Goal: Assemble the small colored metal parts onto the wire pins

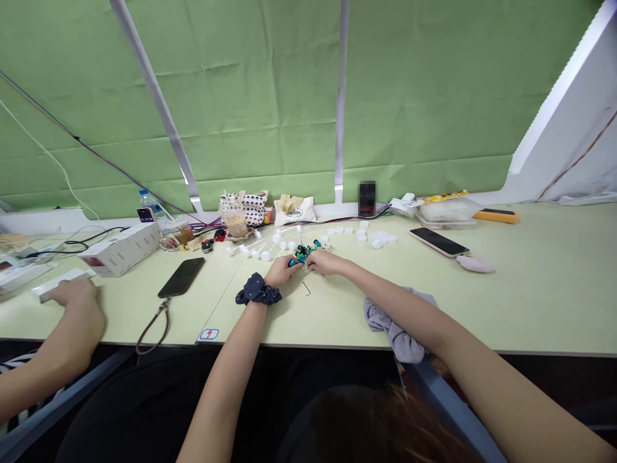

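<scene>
My left hand (283, 270), with a dark blue dotted scrunchie (259, 290) on its wrist, has its fingers closed on a small shiny blue part (293, 262). Right beside it, my right hand (324, 262) is in a pinch; what lies between its fingertips is too small to make out. A cluster of small blue, green and black parts (303, 251) is just beyond my fingertips. On the table nearer to me lies a thin L-shaped hex key (307, 289). White round caps (378, 244) are scattered behind my hands, some on clear thin stems to the left.
Left are a black phone (182, 277) with a strap, a white box (121, 249) and another person's hand (80, 296) on a white object. Right are another phone (439, 242), a pink oval object (475, 263) and plastic containers (446, 211). Grey cloth (398, 328) hangs over the front edge.
</scene>
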`<state>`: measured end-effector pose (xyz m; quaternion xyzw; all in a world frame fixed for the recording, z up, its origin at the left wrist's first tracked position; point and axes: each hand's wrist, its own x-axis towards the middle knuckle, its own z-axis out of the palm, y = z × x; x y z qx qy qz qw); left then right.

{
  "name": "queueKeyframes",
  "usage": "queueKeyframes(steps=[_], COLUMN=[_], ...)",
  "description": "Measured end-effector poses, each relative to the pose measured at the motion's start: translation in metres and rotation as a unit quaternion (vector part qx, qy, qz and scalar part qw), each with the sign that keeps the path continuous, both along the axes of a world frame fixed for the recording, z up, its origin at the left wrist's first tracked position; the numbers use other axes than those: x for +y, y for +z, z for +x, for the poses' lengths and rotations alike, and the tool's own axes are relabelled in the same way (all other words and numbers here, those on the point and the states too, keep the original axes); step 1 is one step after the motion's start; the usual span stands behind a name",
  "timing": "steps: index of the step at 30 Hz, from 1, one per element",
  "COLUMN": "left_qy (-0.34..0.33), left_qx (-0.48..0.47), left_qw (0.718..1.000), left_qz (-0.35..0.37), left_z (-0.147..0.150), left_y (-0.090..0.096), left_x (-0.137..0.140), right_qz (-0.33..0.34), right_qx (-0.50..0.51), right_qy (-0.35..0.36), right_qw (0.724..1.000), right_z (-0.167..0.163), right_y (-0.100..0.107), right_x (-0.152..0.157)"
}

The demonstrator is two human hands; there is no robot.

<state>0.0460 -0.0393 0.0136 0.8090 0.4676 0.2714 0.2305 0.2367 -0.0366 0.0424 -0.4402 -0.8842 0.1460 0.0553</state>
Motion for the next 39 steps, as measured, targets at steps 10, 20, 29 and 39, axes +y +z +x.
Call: queueKeyframes(steps=[10,20,29,39], left_qy=[0.231,0.290,0.265,0.270], left_qx=[0.046,0.139,0.111,0.112], left_qw=[0.967,0.946,0.955,0.954], left_qz=[0.096,0.044,0.069,0.069], left_z=[-0.018,-0.039,-0.043,-0.043], left_y=[-0.008,-0.016,-0.018,-0.019], left_x=[0.013,0.021,0.024,0.025], right_qz=[0.050,-0.006,-0.074,-0.029], right_qx=[0.161,0.194,0.271,0.291], right_qy=[-0.307,-0.384,-0.411,-0.461], right_qw=[0.937,0.903,0.867,0.838], right_z=[0.041,0.078,0.091,0.108], right_y=[-0.011,-0.034,-0.040,-0.042], right_x=[0.048,0.073,0.077,0.087])
